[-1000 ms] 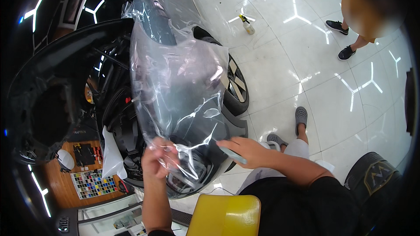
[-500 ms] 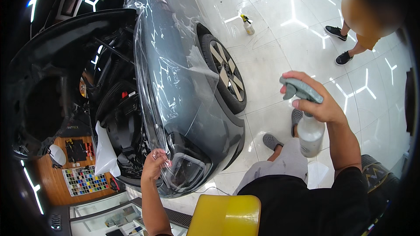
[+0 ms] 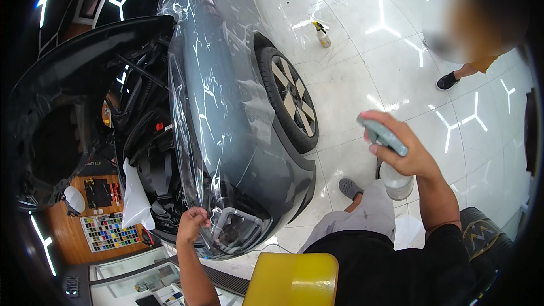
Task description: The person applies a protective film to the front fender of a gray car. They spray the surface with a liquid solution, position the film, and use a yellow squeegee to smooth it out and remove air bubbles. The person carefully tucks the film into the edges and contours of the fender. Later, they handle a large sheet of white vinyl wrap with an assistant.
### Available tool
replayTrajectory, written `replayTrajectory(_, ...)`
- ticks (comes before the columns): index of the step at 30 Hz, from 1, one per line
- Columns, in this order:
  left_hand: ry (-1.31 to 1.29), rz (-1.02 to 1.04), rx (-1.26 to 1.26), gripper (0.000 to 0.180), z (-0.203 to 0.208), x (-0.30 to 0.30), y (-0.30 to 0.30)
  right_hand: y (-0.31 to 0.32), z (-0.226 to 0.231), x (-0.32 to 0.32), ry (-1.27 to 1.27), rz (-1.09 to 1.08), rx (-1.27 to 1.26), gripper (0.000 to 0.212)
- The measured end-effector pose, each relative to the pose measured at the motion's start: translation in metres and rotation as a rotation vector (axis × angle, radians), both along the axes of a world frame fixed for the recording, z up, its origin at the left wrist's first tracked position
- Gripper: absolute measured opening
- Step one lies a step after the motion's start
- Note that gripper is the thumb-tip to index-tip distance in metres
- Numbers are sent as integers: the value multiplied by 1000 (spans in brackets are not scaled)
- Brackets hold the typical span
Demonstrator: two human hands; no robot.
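My left hand (image 3: pixel 194 224) is closed in a pinch on the edge of a clear film (image 3: pixel 191 170) by the headlight (image 3: pixel 241 225) of a grey car. The film runs back along the fender (image 3: pixel 229 130), glossy and wrinkled in places. My right hand (image 3: pixel 418 157) grips a spray bottle (image 3: pixel 398 184) with a grey trigger head and a translucent body. The bottle is held in the air right of the car's front corner, its nozzle facing left toward the fender. Fingers are wrapped around the trigger head.
The open hood (image 3: pixel 85 45) rises at left over the engine bay. A front wheel (image 3: pixel 290 99) is beyond the fender. Another spray bottle (image 3: pixel 322 36) with a yellow-black head stands on the tiled floor. A person (image 3: pixel 479 22) is at upper right; a dark container (image 3: pixel 487 238) stands at lower right.
My left hand has shifted slightly left and down with the film edge. The film near the wheel lies flatter. My right hand and the bottle have dropped a little, the bottle tilting.
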State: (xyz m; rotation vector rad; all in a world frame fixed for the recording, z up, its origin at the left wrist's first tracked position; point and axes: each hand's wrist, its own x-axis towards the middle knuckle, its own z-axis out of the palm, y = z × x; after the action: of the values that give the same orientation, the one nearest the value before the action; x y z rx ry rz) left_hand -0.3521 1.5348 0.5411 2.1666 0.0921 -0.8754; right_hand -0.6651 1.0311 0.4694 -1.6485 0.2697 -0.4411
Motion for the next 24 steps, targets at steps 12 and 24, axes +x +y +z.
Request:
replayTrajectory(12, -423, 43, 194, 58, 10, -18, -20, -47, -9, 44, 218, 462, 31, 57)
replayTrajectory(24, -62, 244, 666, 50, -2, -27, -57, -285, -463, 204, 855, -27, 184, 27)
